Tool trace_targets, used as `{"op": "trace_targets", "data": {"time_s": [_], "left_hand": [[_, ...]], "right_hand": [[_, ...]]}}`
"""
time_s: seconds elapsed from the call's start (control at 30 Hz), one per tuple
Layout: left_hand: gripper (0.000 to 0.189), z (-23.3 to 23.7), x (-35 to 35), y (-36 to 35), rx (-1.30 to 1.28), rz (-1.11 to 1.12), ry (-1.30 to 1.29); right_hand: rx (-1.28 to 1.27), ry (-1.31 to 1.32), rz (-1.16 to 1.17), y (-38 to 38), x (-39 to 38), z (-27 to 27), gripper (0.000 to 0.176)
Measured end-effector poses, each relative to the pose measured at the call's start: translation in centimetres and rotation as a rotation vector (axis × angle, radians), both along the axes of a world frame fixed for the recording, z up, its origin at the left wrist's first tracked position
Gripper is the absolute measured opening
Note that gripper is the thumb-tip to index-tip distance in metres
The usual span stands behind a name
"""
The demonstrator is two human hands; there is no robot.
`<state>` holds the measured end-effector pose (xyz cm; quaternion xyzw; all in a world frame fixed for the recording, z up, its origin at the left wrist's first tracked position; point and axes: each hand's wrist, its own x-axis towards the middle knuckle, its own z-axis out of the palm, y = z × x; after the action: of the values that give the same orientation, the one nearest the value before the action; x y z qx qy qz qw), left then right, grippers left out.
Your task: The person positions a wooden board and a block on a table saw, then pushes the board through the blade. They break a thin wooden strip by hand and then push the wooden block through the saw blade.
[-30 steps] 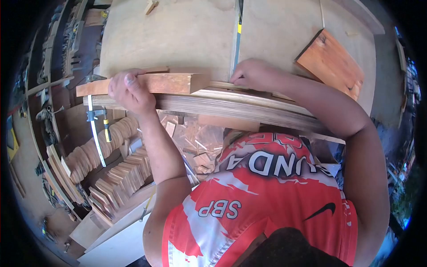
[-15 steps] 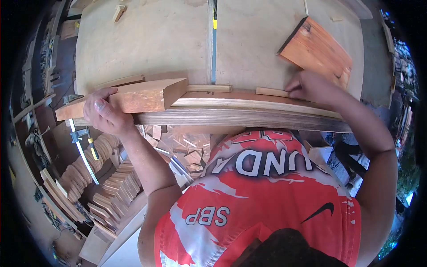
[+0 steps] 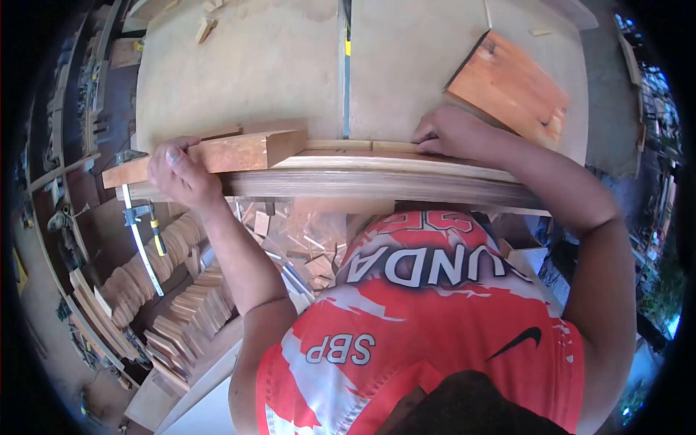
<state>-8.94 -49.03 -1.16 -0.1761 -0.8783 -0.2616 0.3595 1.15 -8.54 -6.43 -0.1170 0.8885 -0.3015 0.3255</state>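
Observation:
My left hand [image 3: 183,172] is closed round a thick wooden board [image 3: 246,154], thumb on its front face and fingers over its top. The board lies along the front edge of the bench, its cut end facing right. At the right, my right hand [image 3: 451,132] is closed on a thin wooden strip [image 3: 395,146], its fingertips partly hidden. The strip's left end meets a second thin strip [image 3: 339,145], which runs in line with it toward the thick board. Below both strips are the layered plywood edges [image 3: 377,186] of the bench front.
An orange-brown board [image 3: 511,87] lies tilted on the bench top [image 3: 239,72] beyond my right hand. A bar clamp [image 3: 143,239] hangs at the left front. Stacked wood pieces [image 3: 196,308] and scattered offcuts [image 3: 315,264] are below. A small wood scrap [image 3: 206,30] sits at the back.
My right hand has slid the thin strip left, closing the gap to the second strip. My left hand stays on the thick board. The view has shifted slightly.

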Motion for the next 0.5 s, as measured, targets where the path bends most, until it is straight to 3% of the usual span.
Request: {"op": "trace_targets", "data": {"time_s": [0.07, 0.13, 0.2, 0.27, 0.37, 0.5], "left_hand": [[0.051, -0.1, 0.0, -0.1, 0.004, -0.001, -0.004], [0.050, -0.2, 0.1, -0.3, -0.007, 0.014, -0.022], [0.049, -0.2, 0.2, -0.3, 0.000, -0.004, -0.043], [0.049, 0.1, 0.3, -0.6, 0.001, -0.007, -0.055], [0.047, 0.0, 0.2, -0.8, -0.032, -0.021, -0.018], [0.046, 0.5, 0.4, -0.5, -0.047, 0.024, -0.026]], "right_hand": [[-0.130, 0.233, -0.122, 1.6, -0.5, 1.0, 0.019], [0.022, 0.682, -0.326, 6.7, -1.9, 1.5, 0.027], [0.354, 0.621, -0.527, 12.1, -1.4, 4.9, 0.056], [0.639, 0.595, -0.479, 19.7, 1.4, 2.4, 0.075], [0.612, 0.494, -0.484, 21.4, 3.9, 1.3, 0.090], [0.565, 0.537, -0.460, 20.4, 3.1, 0.7, 0.089]]}}
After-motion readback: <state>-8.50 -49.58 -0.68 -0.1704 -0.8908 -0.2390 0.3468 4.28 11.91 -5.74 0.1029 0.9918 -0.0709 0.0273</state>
